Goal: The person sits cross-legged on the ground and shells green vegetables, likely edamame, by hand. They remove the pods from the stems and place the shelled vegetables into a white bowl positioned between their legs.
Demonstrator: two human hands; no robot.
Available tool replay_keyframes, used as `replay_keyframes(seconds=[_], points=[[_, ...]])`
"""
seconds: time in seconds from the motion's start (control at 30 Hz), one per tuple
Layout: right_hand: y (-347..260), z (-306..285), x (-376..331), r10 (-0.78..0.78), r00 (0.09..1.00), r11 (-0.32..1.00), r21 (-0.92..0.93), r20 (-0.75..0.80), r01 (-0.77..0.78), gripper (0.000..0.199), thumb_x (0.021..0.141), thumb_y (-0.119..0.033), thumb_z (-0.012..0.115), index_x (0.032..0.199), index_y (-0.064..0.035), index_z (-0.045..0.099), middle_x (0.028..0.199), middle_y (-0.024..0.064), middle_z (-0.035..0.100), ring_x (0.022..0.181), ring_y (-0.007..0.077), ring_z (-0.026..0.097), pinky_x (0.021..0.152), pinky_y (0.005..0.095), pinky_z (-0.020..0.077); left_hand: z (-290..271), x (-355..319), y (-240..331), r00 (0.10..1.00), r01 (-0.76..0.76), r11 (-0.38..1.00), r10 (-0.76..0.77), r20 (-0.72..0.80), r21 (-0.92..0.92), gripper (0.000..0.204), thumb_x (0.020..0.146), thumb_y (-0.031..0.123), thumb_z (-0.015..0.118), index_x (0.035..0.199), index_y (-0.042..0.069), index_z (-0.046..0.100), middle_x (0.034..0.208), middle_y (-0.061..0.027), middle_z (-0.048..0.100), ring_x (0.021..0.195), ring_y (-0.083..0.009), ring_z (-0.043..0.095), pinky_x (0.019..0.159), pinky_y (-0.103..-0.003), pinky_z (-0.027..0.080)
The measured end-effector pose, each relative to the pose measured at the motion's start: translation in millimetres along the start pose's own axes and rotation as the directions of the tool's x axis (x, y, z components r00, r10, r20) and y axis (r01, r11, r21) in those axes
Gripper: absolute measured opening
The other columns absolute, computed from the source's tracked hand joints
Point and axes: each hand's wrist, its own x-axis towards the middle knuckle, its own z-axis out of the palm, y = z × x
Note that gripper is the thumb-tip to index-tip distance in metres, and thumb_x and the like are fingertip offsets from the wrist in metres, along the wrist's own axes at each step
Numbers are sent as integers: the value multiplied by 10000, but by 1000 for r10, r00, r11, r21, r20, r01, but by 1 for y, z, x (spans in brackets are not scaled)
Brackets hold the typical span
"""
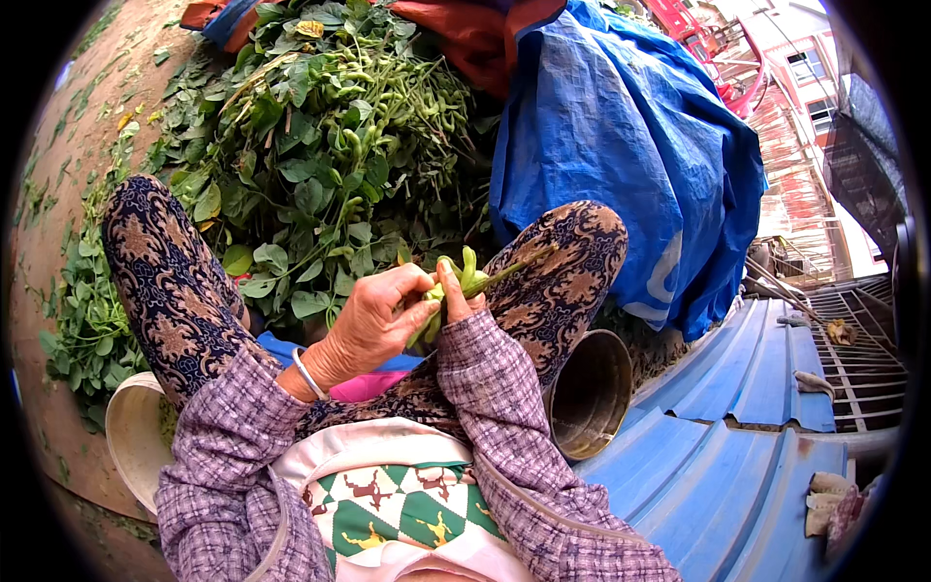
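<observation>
My right hand (454, 303) is closed around a short green bean stalk (522, 267), its bare end sticking out to the right. Several plump green pods (469, 264) cluster on the stalk at my fingertips. Against them my left hand (361, 318), with a silver bangle at the wrist, pinches with thumb and forefinger. What lies between those fingertips is mostly covered, but a pod shows just beneath them. Both hands meet above my lap, between my patterned knees. Beyond them rises a large heap of leafy bean plants (310, 145) with many pods.
A pale bucket (124, 441) stands by my left leg, and a dark-walled bucket (624, 373) by my right. A blue tarp (621, 165) bulges at the far right. Blue corrugated sheets (713, 466) lie on the right, with work gloves (824, 502) and a metal grating (853, 373).
</observation>
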Motion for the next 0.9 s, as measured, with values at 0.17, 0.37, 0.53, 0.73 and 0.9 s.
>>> replay_keyframes(seconds=[0.17,0.37,0.53,0.73,0.9], points=[[-19,15,-15,85,988,996,-43,132,-80,276,842,-302,602,912,-36,580,783,49,604,642,129,586,549,270,522,-12,5,-10,978,195,943,-207,-17,-270,102,851,98,557,876,2,535,736,27,528,592,-26,453,539,-173,412],[-20,7,-18,51,987,994,93,151,-65,328,802,-349,638,876,-41,552,688,44,561,570,131,573,526,279,543,-11,8,-16,907,418,762,-382,178,-495,143,866,158,560,930,34,528,715,68,482,497,8,369,456,-147,328],[-19,10,-17,101,991,993,51,87,-106,282,807,-310,647,879,-46,581,713,43,598,548,131,589,475,257,506,-11,4,-20,908,417,784,-384,169,-459,161,880,193,554,932,43,532,691,76,468,509,14,373,473,-143,364],[-19,11,-16,51,993,995,-95,102,-41,234,807,-269,653,867,-50,597,715,33,611,561,112,586,479,227,488,-9,7,-21,901,434,828,-387,197,-355,187,875,216,565,941,43,542,662,74,462,506,21,366,456,-132,329],[-19,14,-17,73,994,997,-19,82,-72,227,814,-265,644,875,-49,605,714,36,622,559,103,586,473,219,476,-13,7,-18,861,508,763,-438,258,-399,137,872,127,518,965,29,536,647,58,473,497,18,374,432,-139,313]])
